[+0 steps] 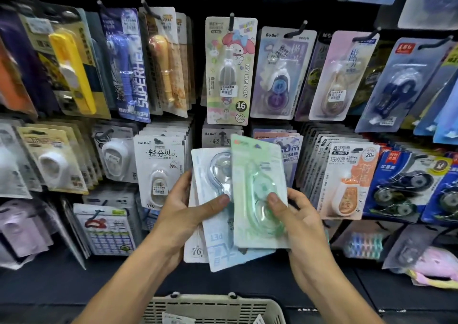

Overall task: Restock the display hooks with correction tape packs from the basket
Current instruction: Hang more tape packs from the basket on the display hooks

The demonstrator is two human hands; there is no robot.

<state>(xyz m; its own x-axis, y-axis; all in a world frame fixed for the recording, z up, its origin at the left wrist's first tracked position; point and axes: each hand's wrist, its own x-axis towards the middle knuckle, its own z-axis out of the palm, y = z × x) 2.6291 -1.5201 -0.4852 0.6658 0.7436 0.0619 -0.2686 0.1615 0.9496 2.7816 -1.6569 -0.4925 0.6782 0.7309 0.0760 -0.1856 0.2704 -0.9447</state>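
Above the basket (215, 309), seen from the head camera, both hands hold a fan of correction tape packs in front of the display wall. Left of the fan, the left hand (183, 214) grips the lower packs, its thumb (215, 201) pressed flat across the face of the pale blue pack (213, 175) while the other fingers curl out of sight behind the stack. Right of that, the right hand (297, 214) pinches the green pack (255, 175), thumb on its clear blister and fingers folded around the right edge to the back. The green pack lies over the blue one, tilted slightly, and a white pack (195, 247) peeks out at the lower left of the fan. Just behind the fan hang full hooks of packs; directly above it hangs the My Melody pack (230, 73) on its black hook (231, 21). More packs lie inside the basket.
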